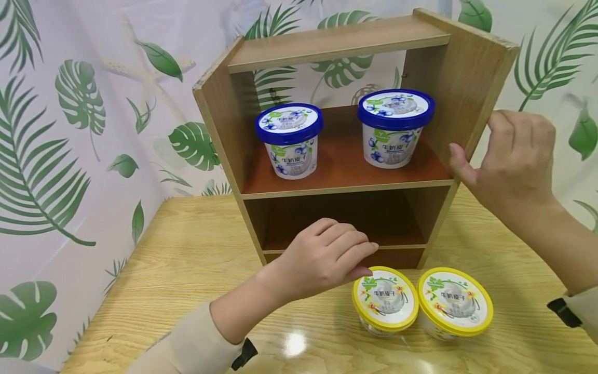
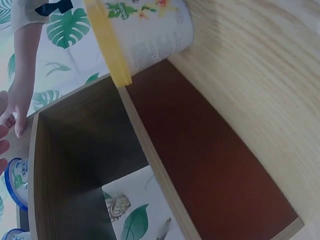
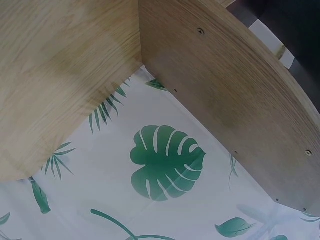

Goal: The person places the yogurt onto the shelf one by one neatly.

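A small wooden shelf (image 1: 345,189) stands on the table. My right hand (image 1: 520,150) grips its right side panel, with the thumb on the front edge. My left hand (image 1: 322,257) hangs before the lower compartment with loosely bent fingers and holds nothing. Its thumb is nearest to a yellow-lidded tub (image 1: 386,298); whether it touches the lid I cannot tell. A second yellow-lidded tub (image 1: 455,302) stands to the right of that one. On the upper board are two blue-lidded tubs, the left tub (image 1: 291,140) and the right tub (image 1: 394,127).
The wood-grain table (image 1: 196,249) carries everything. Behind and to the left hangs a white cloth (image 1: 112,104) printed with green leaves. In the right wrist view, the shelf's outer side panel (image 3: 210,75) shows screw heads.
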A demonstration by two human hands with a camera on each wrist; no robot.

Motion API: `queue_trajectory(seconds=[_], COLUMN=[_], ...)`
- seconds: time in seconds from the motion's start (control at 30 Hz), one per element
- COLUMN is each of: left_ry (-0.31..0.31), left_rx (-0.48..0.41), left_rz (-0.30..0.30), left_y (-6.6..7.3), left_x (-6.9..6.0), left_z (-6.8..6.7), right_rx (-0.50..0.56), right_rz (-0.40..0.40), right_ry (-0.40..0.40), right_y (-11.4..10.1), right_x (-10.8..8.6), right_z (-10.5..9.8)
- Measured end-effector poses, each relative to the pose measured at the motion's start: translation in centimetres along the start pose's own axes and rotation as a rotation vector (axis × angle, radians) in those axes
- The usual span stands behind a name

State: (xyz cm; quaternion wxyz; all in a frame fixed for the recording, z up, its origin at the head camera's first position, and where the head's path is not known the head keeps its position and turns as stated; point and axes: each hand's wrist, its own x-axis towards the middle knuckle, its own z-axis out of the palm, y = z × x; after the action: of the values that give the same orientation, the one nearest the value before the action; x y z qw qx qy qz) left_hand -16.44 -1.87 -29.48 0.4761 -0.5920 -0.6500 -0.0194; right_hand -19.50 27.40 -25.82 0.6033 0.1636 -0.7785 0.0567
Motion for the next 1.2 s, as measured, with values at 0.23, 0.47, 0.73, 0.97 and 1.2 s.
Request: queue_trajectory(seconds=[0.23, 0.47, 0.73, 0.97, 1.2], left_ry=[-0.039, -0.088, -0.123, -0.124, -0.137], left_rx=[-0.052, -0.099, -0.126, -0.156, -0.171], left_rz=[0.0, -0.003, 0.031, 0.046, 0.059], left_y=[0.9, 1.8, 2.8, 3.6, 4.5], left_x=[-0.1, -0.3, -0.6, -0.9, -1.7], left_z=[0.6, 1.0, 1.7, 2.4, 2.9], right_rx=[-0.003, 0.033, 0.044, 0.036, 0.046], right_rz=[-0.007, -0.005, -0.016, -0.011, -0.02], right_ry=[-0.013, 0.006, -0.013, -0.014, -0.027], right_y=[0.2, 0.1, 0.2, 0.3, 0.4], right_x=[0.0, 0.0, 0.1, 0.1, 0.1], right_z=[0.0, 0.1, -0.1, -0.1, 0.0])
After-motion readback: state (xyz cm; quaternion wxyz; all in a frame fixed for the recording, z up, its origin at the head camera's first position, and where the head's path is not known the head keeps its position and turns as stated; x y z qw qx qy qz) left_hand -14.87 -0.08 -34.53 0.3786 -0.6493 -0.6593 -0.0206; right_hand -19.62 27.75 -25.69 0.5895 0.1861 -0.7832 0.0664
